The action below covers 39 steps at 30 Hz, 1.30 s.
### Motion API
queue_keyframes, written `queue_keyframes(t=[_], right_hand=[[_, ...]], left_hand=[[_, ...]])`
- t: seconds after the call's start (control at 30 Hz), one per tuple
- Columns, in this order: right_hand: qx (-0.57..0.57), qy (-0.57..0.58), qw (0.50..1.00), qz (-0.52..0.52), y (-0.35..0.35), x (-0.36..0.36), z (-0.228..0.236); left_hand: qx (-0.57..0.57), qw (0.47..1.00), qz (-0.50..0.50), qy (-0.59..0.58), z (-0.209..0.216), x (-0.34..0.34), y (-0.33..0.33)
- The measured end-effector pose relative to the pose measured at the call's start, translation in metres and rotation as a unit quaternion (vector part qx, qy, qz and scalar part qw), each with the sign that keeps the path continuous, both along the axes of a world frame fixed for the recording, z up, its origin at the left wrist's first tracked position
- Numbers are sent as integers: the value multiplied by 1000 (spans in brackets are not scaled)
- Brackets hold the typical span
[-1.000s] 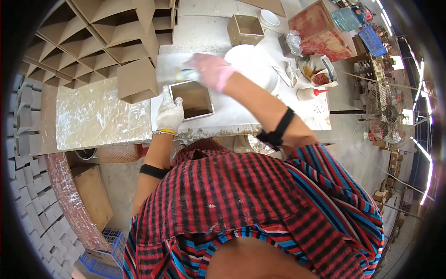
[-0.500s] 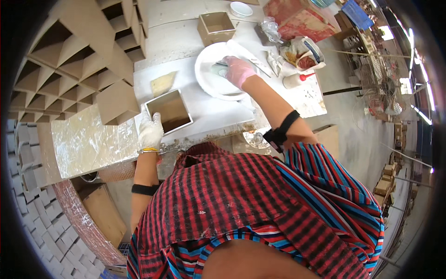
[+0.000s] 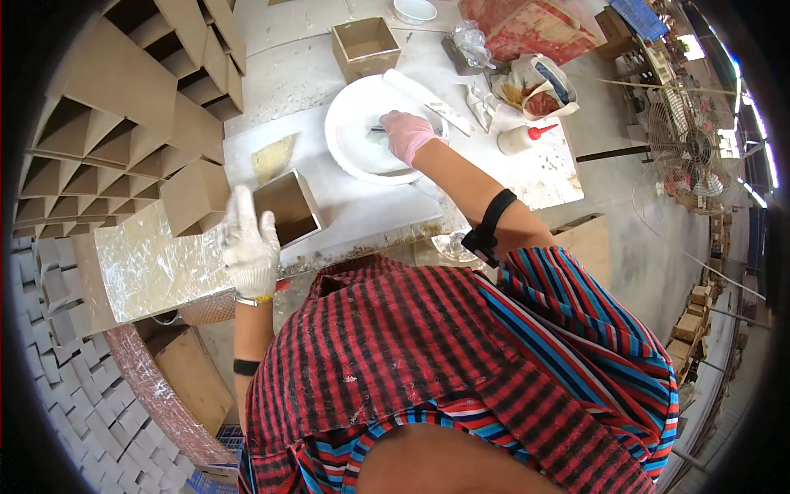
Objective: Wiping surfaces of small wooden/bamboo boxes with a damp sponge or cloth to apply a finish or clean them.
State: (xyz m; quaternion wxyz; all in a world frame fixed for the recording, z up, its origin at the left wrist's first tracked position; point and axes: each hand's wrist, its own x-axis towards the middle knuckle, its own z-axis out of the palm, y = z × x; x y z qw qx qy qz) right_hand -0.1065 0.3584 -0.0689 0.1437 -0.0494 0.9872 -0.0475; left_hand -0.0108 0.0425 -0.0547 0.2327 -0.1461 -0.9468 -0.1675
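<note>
My left hand (image 3: 250,251), in a white knitted glove, is beside the near left side of an open cardboard box (image 3: 311,196) with white rim edges. Its fingers stretch out along the box's left side, and the thumb is close to the rim. Over a round white basin (image 3: 336,142) is my right hand (image 3: 409,136), in a pink glove. Its fingers are closed around something thin and dark, mostly hidden, that reaches down to the pale contents. A white flat bar (image 3: 420,92) lies across the basin's far right rim.
Stacked brown boxes (image 3: 123,74) stand at the left. Beyond the basin are another box (image 3: 366,49) and a white bowl (image 3: 415,10). To the right lie a red-capped bottle (image 3: 518,140) and a bag (image 3: 535,86). A yellowish piece (image 3: 273,159) lies on the white sheet.
My left thumb has come out of the box, and the hand has shifted left and nearer me. The box is now tilted and turned. My right hand stays over the basin.
</note>
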Motion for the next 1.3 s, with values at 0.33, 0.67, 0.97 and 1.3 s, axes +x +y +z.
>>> queue_keyframes(t=[0.33,0.67,0.97,1.3], right_hand=[[-260,-45,951,-162,48,7,35],[-189,-50,978,-72,50,11,39],[-168,-200,964,58,27,2,45],[-537,-96,828,-131,30,27,41]], left_hand=[[-106,857,-27,-504,-8,-47,51],[-112,899,-227,-358,-66,-47,13],[212,869,-89,-439,-62,-18,-10],[484,715,26,-504,-96,-14,-38]])
